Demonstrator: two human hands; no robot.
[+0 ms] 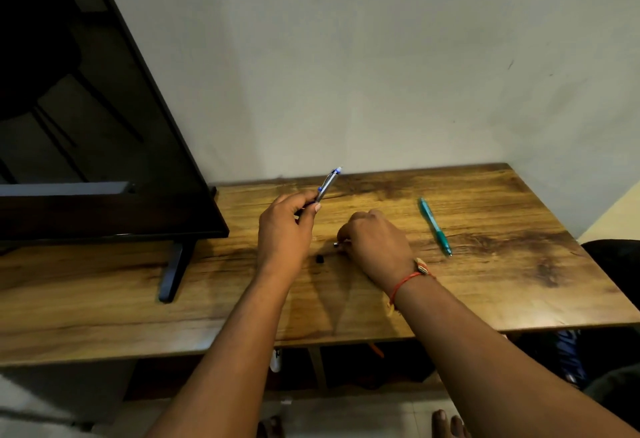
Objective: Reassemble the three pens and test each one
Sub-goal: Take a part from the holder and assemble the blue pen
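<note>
My left hand (285, 226) grips a clear pen barrel with blue trim (328, 184), raised above the wooden table (485, 285) with its clicker end pointing up and away. My right hand (375, 241) rests low on the table with curled fingers pinching a small metallic part (337, 244); most of that part is hidden under the fingers. A tiny black piece (320, 258) lies on the table between my two hands. A whole teal pen (435, 227) lies to the right of my right hand, tip toward me.
A large black screen (86, 118) on a stand (173, 271) fills the left side of the table. A grey wall rises behind the table. A dark object (613, 264) sits off the right edge. Feet show on the floor below.
</note>
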